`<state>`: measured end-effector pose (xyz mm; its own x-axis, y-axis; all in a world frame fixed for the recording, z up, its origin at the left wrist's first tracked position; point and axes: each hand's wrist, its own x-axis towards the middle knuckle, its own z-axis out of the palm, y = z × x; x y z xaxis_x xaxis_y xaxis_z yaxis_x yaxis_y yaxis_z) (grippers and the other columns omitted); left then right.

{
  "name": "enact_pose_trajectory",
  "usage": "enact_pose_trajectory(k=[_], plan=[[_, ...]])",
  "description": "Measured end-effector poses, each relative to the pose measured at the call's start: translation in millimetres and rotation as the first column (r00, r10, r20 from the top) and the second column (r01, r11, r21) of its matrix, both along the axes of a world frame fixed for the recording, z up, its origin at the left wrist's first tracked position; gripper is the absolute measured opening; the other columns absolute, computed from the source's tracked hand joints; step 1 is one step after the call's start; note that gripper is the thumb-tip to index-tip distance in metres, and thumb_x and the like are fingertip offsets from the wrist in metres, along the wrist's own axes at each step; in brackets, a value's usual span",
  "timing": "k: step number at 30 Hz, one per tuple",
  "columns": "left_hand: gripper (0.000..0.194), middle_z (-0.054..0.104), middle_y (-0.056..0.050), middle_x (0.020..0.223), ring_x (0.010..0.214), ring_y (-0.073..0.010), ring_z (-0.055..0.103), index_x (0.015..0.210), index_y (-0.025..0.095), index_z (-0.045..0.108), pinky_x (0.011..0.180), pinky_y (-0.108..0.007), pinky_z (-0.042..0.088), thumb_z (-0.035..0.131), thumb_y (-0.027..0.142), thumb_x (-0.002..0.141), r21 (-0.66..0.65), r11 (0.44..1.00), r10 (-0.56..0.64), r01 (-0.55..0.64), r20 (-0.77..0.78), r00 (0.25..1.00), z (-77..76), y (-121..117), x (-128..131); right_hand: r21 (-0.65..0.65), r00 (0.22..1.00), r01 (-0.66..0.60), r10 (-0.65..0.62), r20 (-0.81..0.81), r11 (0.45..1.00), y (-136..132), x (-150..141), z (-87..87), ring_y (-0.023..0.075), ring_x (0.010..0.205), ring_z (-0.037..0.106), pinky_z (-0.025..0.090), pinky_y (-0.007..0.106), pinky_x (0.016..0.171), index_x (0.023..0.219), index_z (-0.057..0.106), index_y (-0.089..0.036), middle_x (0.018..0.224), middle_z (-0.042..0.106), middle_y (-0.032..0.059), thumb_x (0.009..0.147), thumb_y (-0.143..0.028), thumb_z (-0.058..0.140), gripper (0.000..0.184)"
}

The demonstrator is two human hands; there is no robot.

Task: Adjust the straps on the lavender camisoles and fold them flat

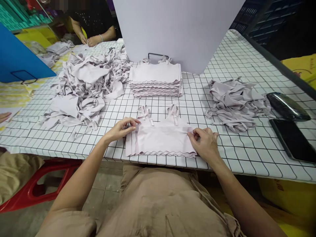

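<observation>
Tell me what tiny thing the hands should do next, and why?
I think the left hand could gently push the left edges of the near cloths in line. They stick out like little steps there, and that hand is already at their top left corner. The stack behind looks neater.
</observation>
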<state>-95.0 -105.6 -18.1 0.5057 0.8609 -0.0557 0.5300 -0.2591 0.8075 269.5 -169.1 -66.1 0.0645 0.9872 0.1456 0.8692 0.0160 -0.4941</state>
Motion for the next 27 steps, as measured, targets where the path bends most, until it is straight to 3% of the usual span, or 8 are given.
enact_pose_trajectory(k=[3,6,9,13,18,21,24,27], plan=[[0.023,0.068,-0.007,0.107,0.098,-0.0225,0.058,0.098,0.022,0.067,0.088,-0.036,0.045,0.067,0.042,0.085,0.033,0.998,-0.050,0.054,-0.088,0.995,-1.1,6,2,0.021,1.000,0.002,-0.002,0.005,1.000,0,0,-2.0,0.0270,0.082,0.048,0.028,0.049,0.087,0.067,0.047,-0.022,0.063,0.058,0.0048,0.087,-0.041,0.051,0.027],[0.026,0.066,-0.006,0.090,0.092,-0.0238,0.056,0.086,0.022,0.069,0.087,-0.038,0.045,0.073,0.046,0.078,0.064,0.992,-0.097,0.108,-0.156,0.983,-4.9,14,3,0.031,1.000,0.005,-0.006,0.016,0.999,0,1,-3.4,0.0271,0.082,0.049,0.028,0.048,0.087,0.067,0.047,-0.022,0.064,0.059,0.0051,0.087,-0.041,0.052,0.028],[0.028,0.065,-0.005,0.086,0.085,-0.0212,0.057,0.079,0.021,0.066,0.078,-0.034,0.046,0.072,0.048,0.078,-0.078,0.991,-0.109,0.105,-0.052,0.993,-5.0,19,-2,0.023,1.000,0.005,-0.006,0.023,1.000,0,1,-3.7,0.0277,0.083,0.050,0.028,0.048,0.087,0.068,0.047,-0.022,0.066,0.060,0.0057,0.087,-0.041,0.052,0.028],[0.038,0.065,-0.005,0.088,0.075,-0.0169,0.057,0.098,0.018,0.069,0.065,-0.028,0.045,0.077,0.046,0.074,-0.356,0.930,-0.070,0.089,0.066,0.995,1.4,25,-13,0.028,1.000,0.005,-0.005,0.021,1.000,-1,0,-3.5,0.0277,0.083,0.050,0.029,0.050,0.088,0.067,0.047,-0.022,0.066,0.060,0.0057,0.087,-0.042,0.052,0.028],[0.026,0.058,-0.001,0.074,0.069,-0.0150,0.053,0.075,0.019,0.069,0.059,-0.026,0.042,0.079,0.042,0.072,-0.340,0.922,-0.220,0.184,-0.070,0.973,8.6,36,-19,0.011,1.000,0.007,-0.007,0.020,1.000,-1,1,-6.1,0.0287,0.085,0.051,0.030,0.051,0.089,0.069,0.048,-0.022,0.066,0.059,0.0054,0.088,-0.045,0.052,0.030],[0.019,0.062,-0.002,0.084,0.074,-0.0171,0.058,0.084,0.020,0.069,0.066,-0.028,0.049,0.074,0.036,0.074,-0.231,0.956,-0.215,0.179,-0.143,0.966,9.1,35,-23,0.006,1.000,0.008,-0.008,0.016,1.000,0,5,-6.4,0.0290,0.085,0.051,0.031,0.053,0.090,0.067,0.048,-0.023,0.066,0.060,0.0058,0.088,-0.045,0.052,0.031],[0.035,0.065,-0.008,0.119,0.109,-0.0258,0.063,0.115,0.023,0.067,0.095,-0.043,0.053,0.062,0.022,0.080,0.093,0.989,-0.095,0.115,-0.199,0.975,4.8,14,-14,0.035,1.000,0.019,-0.019,0.018,0.999,-2,3,2.3,0.0292,0.085,0.054,0.035,0.053,0.091,0.073,0.054,-0.022,0.072,0.064,0.0071,0.090,-0.047,0.051,0.030],[0.058,0.050,-0.011,0.151,0.144,-0.0278,0.042,0.144,0.026,0.049,0.116,-0.058,0.038,0.043,0.006,0.089,0.430,0.900,0.031,0.074,-0.233,0.972,-8.3,-27,20,0.147,0.995,-0.023,0.009,0.097,0.989,-11,-21,16.6,0.0345,0.108,0.059,0.033,0.060,0.103,0.111,0.063,-0.021,0.109,0.070,0.0143,0.098,-0.043,0.043,0.033]])
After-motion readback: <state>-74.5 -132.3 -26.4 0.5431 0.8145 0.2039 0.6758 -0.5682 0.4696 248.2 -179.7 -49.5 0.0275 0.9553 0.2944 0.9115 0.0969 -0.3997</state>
